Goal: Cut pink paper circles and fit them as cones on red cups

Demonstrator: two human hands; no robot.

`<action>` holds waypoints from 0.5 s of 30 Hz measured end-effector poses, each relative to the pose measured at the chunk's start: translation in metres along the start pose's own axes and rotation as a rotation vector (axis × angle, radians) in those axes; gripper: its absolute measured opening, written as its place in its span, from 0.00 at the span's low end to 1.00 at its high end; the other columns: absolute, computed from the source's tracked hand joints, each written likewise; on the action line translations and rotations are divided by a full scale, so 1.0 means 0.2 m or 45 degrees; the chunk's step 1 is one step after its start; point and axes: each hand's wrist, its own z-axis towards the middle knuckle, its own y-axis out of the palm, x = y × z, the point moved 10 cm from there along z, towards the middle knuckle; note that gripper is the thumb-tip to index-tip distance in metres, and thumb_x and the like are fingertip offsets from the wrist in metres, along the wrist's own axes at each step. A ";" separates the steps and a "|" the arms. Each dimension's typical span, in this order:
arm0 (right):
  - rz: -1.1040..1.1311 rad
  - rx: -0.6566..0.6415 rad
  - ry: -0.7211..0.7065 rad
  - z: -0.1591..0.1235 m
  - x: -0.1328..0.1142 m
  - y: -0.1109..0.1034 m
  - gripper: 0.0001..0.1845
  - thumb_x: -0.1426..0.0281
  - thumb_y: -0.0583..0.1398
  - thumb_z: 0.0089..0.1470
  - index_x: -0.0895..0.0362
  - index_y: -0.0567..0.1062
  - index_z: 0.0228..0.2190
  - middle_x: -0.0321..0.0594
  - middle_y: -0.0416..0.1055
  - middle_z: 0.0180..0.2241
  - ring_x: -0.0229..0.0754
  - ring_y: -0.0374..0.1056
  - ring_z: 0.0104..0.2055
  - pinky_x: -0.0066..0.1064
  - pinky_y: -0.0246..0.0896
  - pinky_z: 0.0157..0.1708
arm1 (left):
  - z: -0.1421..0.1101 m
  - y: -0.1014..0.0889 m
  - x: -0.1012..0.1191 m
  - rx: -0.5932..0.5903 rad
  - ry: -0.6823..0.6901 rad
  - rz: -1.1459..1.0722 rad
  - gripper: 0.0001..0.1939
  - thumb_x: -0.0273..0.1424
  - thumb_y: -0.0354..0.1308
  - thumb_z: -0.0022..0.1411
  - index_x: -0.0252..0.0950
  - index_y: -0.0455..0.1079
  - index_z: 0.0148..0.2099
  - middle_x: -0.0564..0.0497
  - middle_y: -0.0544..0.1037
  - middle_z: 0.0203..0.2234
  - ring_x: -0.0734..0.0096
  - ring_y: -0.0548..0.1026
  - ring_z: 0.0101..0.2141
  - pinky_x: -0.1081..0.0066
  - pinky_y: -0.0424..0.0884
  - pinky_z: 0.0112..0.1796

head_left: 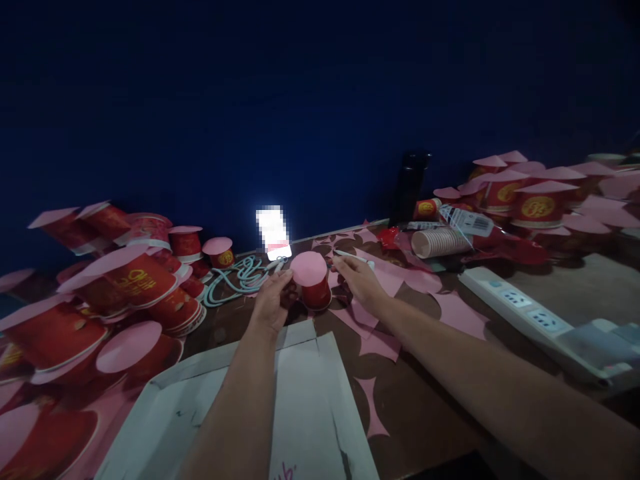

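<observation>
A red paper cup point(317, 296) stands upside down between my hands, with a round pink paper disc point(309, 269) lying over its top. My left hand point(271, 300) is closed at the cup's left side, fingertips against the cup and the disc's edge. On the other side, the fingers of my right hand point(357, 283) are pinched together near the disc's right edge; what they hold, if anything, I cannot make out. A thin white pen-like stick point(354, 256) shows just behind those fingers; I cannot tell whether it is held or lying there.
Red cups with pink discs point(145, 277) pile up at left, more point(543, 200) at right. Around lie a lit phone point(278, 251), a pale cable point(235, 283), a cardboard sheet point(305, 400), pink paper offcuts point(380, 343), stacked cups point(440, 243), a power strip point(520, 303) and a black bottle point(410, 187).
</observation>
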 end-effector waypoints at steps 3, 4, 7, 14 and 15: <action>0.090 -0.079 0.106 0.00 0.04 0.04 0.21 0.50 0.59 0.49 0.57 0.73 0.28 0.35 0.68 0.26 0.32 0.58 0.22 0.24 0.58 0.19 | -0.01 0.00 -0.01 0.030 -0.039 0.020 0.18 0.34 0.70 0.40 0.33 0.70 0.33 0.57 0.70 0.20 0.82 0.68 0.20 0.81 0.60 0.18; 0.123 -0.098 0.129 0.00 0.05 0.05 0.22 0.49 0.60 0.48 0.57 0.72 0.27 0.35 0.69 0.27 0.32 0.58 0.22 0.25 0.58 0.20 | -0.01 0.00 -0.02 0.039 -0.050 0.022 0.18 0.34 0.70 0.40 0.33 0.69 0.32 0.57 0.70 0.20 0.82 0.67 0.20 0.82 0.59 0.18; 0.166 -0.138 0.162 0.01 0.06 0.07 0.24 0.47 0.61 0.46 0.57 0.70 0.26 0.34 0.67 0.25 0.31 0.57 0.21 0.24 0.57 0.20 | -0.01 0.01 -0.03 0.037 -0.074 0.038 0.17 0.34 0.70 0.39 0.33 0.69 0.31 0.58 0.69 0.20 0.83 0.65 0.19 0.83 0.55 0.16; 0.297 -0.189 0.248 -0.02 0.07 0.11 0.22 0.51 0.65 0.43 0.56 0.66 0.24 0.30 0.61 0.20 0.31 0.56 0.20 0.23 0.54 0.18 | -0.01 0.03 -0.05 0.001 -0.092 0.058 0.17 0.34 0.70 0.41 0.33 0.66 0.30 0.58 0.67 0.19 0.84 0.63 0.18 0.83 0.52 0.15; 0.308 -0.190 0.260 -0.02 0.07 0.11 0.22 0.52 0.66 0.42 0.56 0.66 0.24 0.29 0.61 0.19 0.31 0.56 0.19 0.23 0.54 0.18 | -0.01 0.03 -0.05 0.007 -0.096 0.061 0.17 0.34 0.70 0.40 0.33 0.66 0.30 0.58 0.66 0.19 0.84 0.63 0.18 0.83 0.52 0.15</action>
